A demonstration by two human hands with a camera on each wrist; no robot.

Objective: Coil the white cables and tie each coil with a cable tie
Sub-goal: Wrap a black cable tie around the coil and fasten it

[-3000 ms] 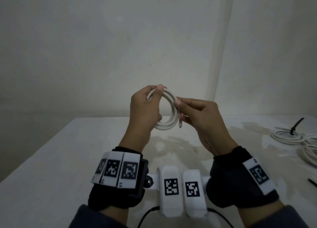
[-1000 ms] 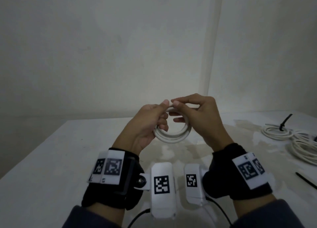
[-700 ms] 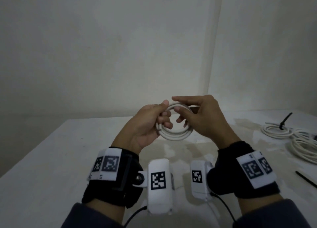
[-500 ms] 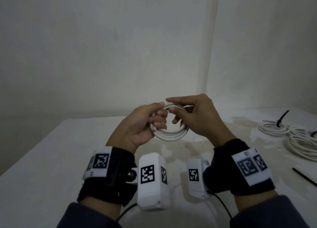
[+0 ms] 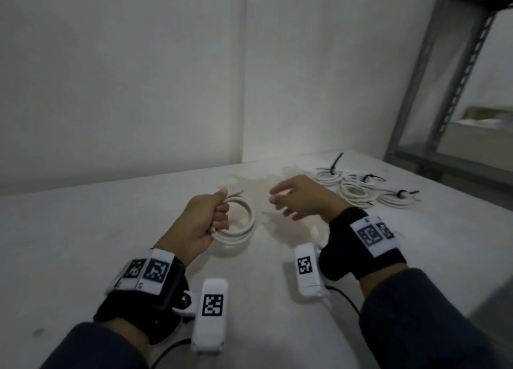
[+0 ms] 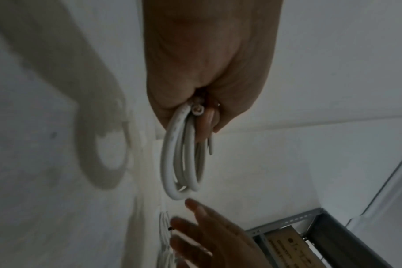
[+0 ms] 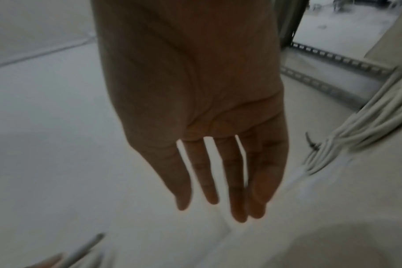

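My left hand (image 5: 213, 216) grips a small coil of white cable (image 5: 241, 224) at its near-left side, holding it just above the white table (image 5: 83, 243). In the left wrist view the coil (image 6: 184, 163) hangs from my curled fingers, with a cut end showing at the grip. No tie is visible on it. My right hand (image 5: 288, 199) hovers to the coil's right with fingers spread and straight (image 7: 218, 181), holding nothing. Several white coils bound with black cable ties (image 5: 358, 188) lie at the far right of the table.
A grey metal shelf rack (image 5: 444, 91) with a cardboard box stands beyond the table's right end. Walls meet in a corner behind the table. Wrist-camera cables trail along the near table edge.
My right hand has let go of the coil and moved right with fingers spread. My left hand has lowered the coil toward the table. The view has swung right, showing the tied coils.
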